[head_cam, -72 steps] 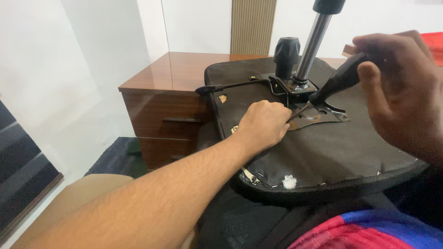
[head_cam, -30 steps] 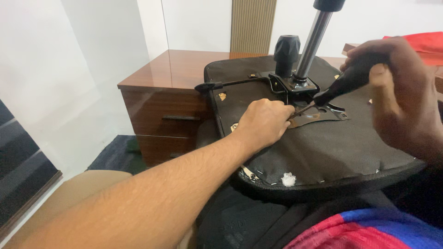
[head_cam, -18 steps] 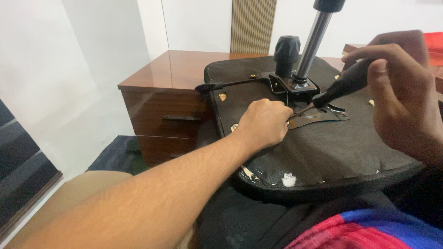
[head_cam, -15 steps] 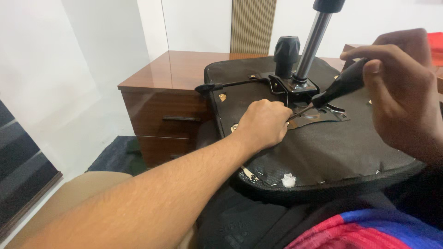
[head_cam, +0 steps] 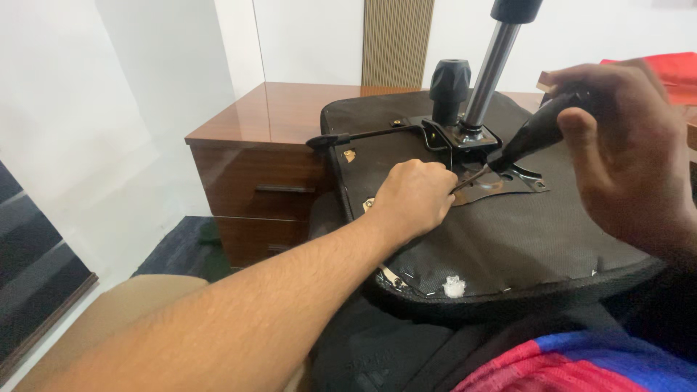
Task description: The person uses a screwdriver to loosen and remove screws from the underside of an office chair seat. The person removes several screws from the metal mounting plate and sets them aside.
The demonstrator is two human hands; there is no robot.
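- The upturned chair seat (head_cam: 501,239), its black fabric underside facing up, lies across the person's lap and has hardly moved over the last seconds; only the hands and the tool on it have shifted.
- The wooden drawer cabinet (head_cam: 254,174) behind it is the one container in view: both drawers are shut, so their contents cannot be told, and its glossy tabletop shows nothing standing on the visible part.
- The right hand (head_cam: 624,152) has rolled about the tool since half a second ago: the fingers that were spread and lifted are now wrapped over the handle, thumb pressed along it. Its grip is closed on the screwdriver (head_cam: 526,138).
- That re-gripping, with the same change seen a second earlier, reads as a turning stroke, so I judge that a fastener in the plate is being worked, though whether in or out cannot be told.
- The left hand (head_cam: 414,196) has stayed where it was, a closed fist resting on the fabric, its fingertips pinched at the tool's metal tip. What they pinch is hidden.
- The metal mounting plate (head_cam: 501,183) sits at the seat's middle, under the gas lift column (head_cam: 490,65) and beside the black knob (head_cam: 449,86).
- The screwdriver tip meets the plate just right of the left hand's knuckles, at the same spot as before.
- A small white tuft of stuffing (head_cam: 454,286) shows at the seat's near edge.
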